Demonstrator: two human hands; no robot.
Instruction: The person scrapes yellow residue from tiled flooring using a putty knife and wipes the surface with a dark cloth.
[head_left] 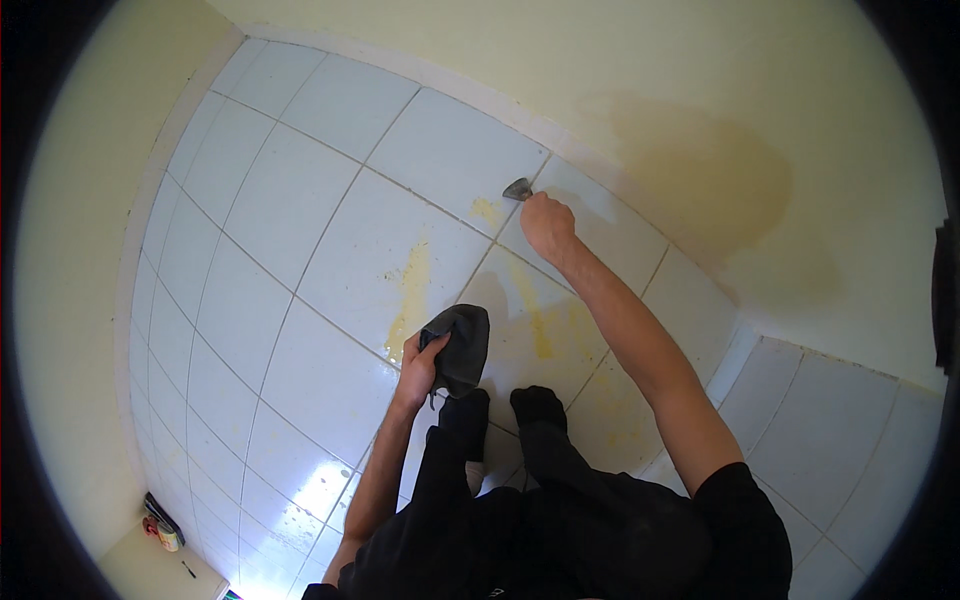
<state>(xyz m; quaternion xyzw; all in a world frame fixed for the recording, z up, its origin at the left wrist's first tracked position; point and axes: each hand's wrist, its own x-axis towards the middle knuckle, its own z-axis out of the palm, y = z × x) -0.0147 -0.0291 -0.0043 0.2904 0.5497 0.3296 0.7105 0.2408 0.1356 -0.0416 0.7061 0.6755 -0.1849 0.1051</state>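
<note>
While yellow streaks (408,300) left of the tile joint crossing still mark the white floor tiles (290,200), the cleaning looks only partly done. Just below them, the left hand (418,362) is closed around a dark grey cloth (460,345) resting on the floor. Right of the crossing, the right hand (547,222) is clenched on a small scraper (517,188), its blade on the joint. Farther right, a broad yellowish stain (700,180) on the wall remains. Dark-socked feet (500,410) stand below the streaks.
</note>
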